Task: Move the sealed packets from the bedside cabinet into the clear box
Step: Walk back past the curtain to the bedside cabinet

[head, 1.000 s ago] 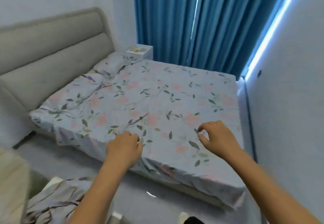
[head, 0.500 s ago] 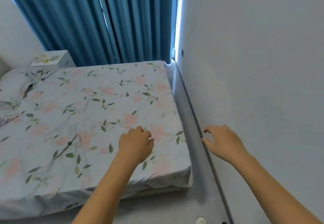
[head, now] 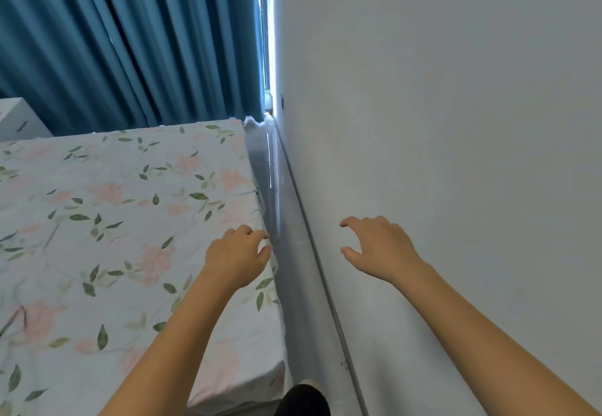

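both hands out in front, holding nothing. left hand (head: 236, 257) hangs over the right edge of the bed (head: 107, 236), fingers (head: 250, 231) loosely curled downward, thumb close to them, nothing between. right hand (head: 379, 246) is raised in front of the white wall (head: 439, 122), fingers (head: 361, 220) spread a bit and bent like a loose claw, thumb apart below them, nothing gripped; cannot tell if it touches the wall. bed has a pale floral sheet with pink flowers and green leaves. a narrow strip of grey floor (head: 286, 252) runs between bed and wall, with a baseboard along the wall. blue curtains (head: 130, 41) hang behind the bed, a bright slit of light at their right edge. white bedside cabinet (head: 18, 119) is only partly in view at the far left edge, beyond the bed, well apart from both hands; its top is cut off so sealed packets cannot be made out, and the clear box is not in sight. a dark shoe (head: 303, 399) shows at the bottom on the floor strip.
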The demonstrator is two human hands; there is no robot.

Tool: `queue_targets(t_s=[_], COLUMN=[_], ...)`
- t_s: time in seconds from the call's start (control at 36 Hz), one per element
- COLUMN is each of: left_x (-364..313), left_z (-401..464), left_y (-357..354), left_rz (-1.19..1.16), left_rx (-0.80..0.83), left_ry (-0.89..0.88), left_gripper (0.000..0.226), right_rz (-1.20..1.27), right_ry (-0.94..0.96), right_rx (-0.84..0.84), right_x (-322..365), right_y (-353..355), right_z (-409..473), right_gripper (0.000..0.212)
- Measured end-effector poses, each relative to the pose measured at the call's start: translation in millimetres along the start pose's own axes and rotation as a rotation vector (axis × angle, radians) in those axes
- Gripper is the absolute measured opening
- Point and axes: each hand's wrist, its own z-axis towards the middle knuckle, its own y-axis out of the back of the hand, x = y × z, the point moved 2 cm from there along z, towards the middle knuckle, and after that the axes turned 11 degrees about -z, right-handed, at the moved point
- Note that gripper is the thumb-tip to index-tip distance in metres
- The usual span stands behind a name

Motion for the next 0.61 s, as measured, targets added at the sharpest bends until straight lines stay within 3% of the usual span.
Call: queue_targets(t_s=[0.36,0.61], left_x=[0,53], left_z=[171,348], left_y=[34,102], left_rz=[-0.019,-0.046], left_rx=[0.012,-0.044], left_ry=[0.001,0.07], left_gripper=[0.043,0.042], right_rz=[0.045,0.041], right_ry=[-0.004,0.062], right_rx=[0.015,0.029], right_x=[-38,-35], right_y=[-10,15], right_z=[157,372], right_gripper=[0.045,0.045])
